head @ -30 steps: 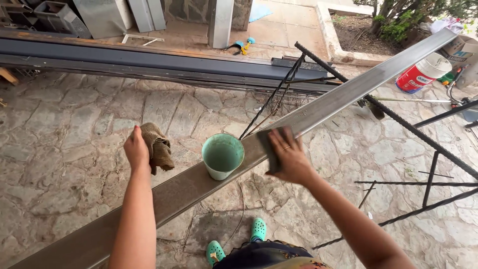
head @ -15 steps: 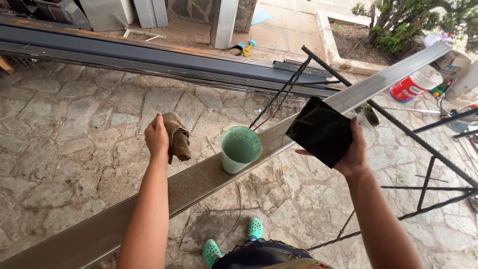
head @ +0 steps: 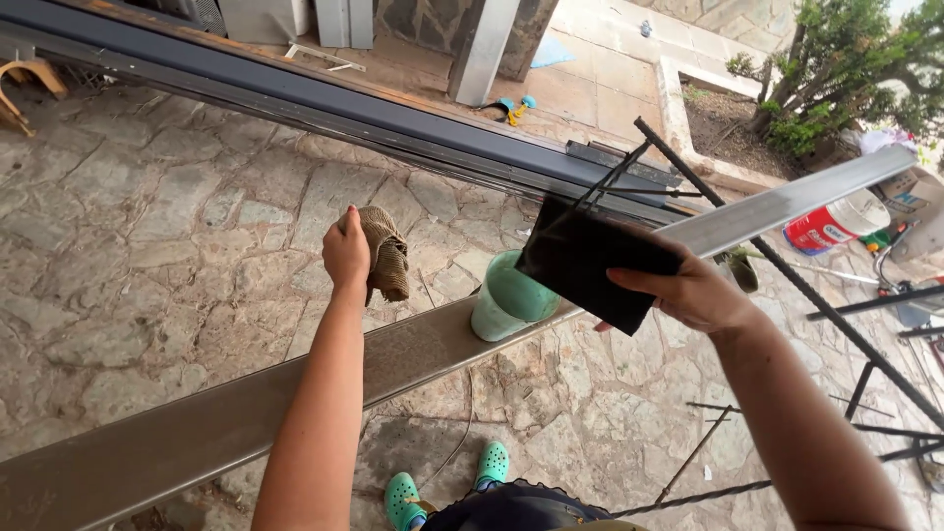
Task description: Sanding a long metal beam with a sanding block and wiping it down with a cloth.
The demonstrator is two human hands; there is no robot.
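A long grey metal bar (head: 295,393) runs diagonally from bottom left to upper right, resting on a black metal stand (head: 806,295). My left hand (head: 346,251) holds a crumpled brown rag (head: 386,254) just above the bar. My right hand (head: 693,292) grips a black rectangular sheet (head: 585,258), raised above the bar and tilted. A pale green bucket (head: 506,300) stands behind the bar, partly covered by the black sheet.
Stone paving lies all around. A dark metal track (head: 324,108) crosses the top. A red and white bucket (head: 831,224) sits at the right by a shrub (head: 836,88). My feet in green clogs (head: 447,482) show below the bar. Thin black rods (head: 708,447) lie at the lower right.
My right hand lifted the black sheet off the bar and brought it up over the green bucket. My left hand with the rag rose slightly.
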